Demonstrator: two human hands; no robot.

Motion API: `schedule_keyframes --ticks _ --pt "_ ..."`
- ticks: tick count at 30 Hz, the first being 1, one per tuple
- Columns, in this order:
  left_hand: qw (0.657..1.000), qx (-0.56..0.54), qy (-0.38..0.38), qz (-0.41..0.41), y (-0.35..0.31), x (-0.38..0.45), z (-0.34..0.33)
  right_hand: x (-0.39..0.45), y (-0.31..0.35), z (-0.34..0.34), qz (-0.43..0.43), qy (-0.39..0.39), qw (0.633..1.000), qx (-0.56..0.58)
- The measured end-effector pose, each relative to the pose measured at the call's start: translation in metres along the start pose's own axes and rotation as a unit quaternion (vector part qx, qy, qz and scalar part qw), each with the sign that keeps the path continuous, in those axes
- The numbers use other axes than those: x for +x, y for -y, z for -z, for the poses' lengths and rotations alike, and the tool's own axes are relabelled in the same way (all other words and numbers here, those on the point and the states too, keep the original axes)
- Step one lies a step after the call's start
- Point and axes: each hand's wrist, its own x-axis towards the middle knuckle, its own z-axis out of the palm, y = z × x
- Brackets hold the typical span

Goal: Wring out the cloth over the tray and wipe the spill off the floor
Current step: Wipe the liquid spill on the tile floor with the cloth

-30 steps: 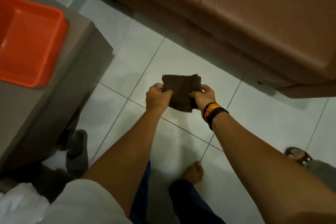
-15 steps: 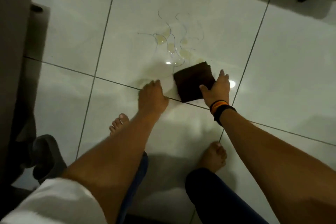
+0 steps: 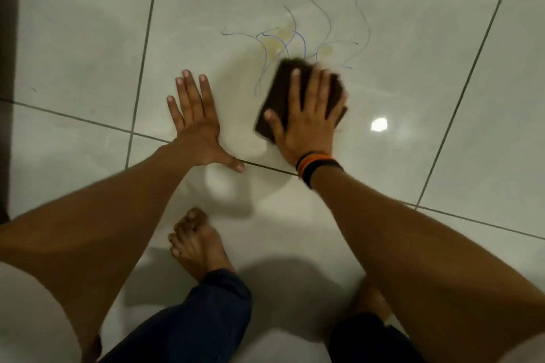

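Now | right hand (image 3: 306, 124) fingers spread flat on cloth (image 3: 280, 91) | left hand (image 3: 197, 127) splayed on floor (image 3: 88, 38)

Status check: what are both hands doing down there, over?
Left hand flat on bare floor, empty. Right hand pressing brown cloth flat at edge of spill. Yellow patches and pen-like marks remain beyond it. Nothing blocking.

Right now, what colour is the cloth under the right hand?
Dark brown cloth, plain, seen in the head view, under the right hand.
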Motion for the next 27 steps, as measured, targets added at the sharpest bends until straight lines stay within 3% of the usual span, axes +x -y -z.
schedule_keyframes --ticks 2,4,6,8,11,13,16,18,20,22,24,27 --pt "1.0 -0.005 0.019 -0.009 0.0 -0.004 0.007 -0.037 -0.007 -0.005 0.113 0.045 0.992 -0.025" --pt "0.999 0.001 0.048 -0.008 -0.002 -0.006 0.015 -0.078 -0.038 0.002 0.128 0.087 0.987 -0.036" --pt "0.998 0.01 0.055 0.002 -0.002 -0.008 0.018 -0.087 -0.072 0.016 0.047 0.109 0.992 -0.045" --pt "0.999 0.009 0.046 0.005 -0.001 -0.007 0.018 -0.053 -0.086 0.028 -0.092 0.101 0.99 -0.03" --pt "1.0 0.003 0.03 0.01 0.0 -0.003 0.012 0.043 -0.054 0.042 -0.247 0.031 0.966 0.064" --pt "0.999 0.004 0.026 0.028 0.0 -0.001 0.009 0.092 -0.008 0.04 -0.194 0.018 0.979 0.06" --pt "1.0 -0.003 0.017 0.018 -0.001 -0.003 0.011 0.077 0.042 0.026 0.037 0.047 0.998 -0.01" --pt "1.0 -0.013 0.003 -0.012 0.002 -0.011 0.016 0.026 0.031 0.021 0.111 0.073 0.99 -0.038" --pt "1.0 -0.014 -0.005 -0.011 0.007 -0.016 0.025 -0.019 -0.008 0.024 0.125 0.098 0.986 -0.05" --pt "1.0 -0.014 0.001 0.006 0.008 -0.013 0.035 -0.031 -0.055 0.033 0.052 0.117 0.99 -0.053" --pt "1.0 -0.017 0.009 0.007 0.009 -0.002 0.037 -0.005 -0.084 0.044 -0.099 0.11 0.989 -0.023" --pt "0.999 -0.01 0.023 0.021 0.011 0.012 0.03 0.077 -0.072 0.054 -0.269 0.028 0.96 0.073"
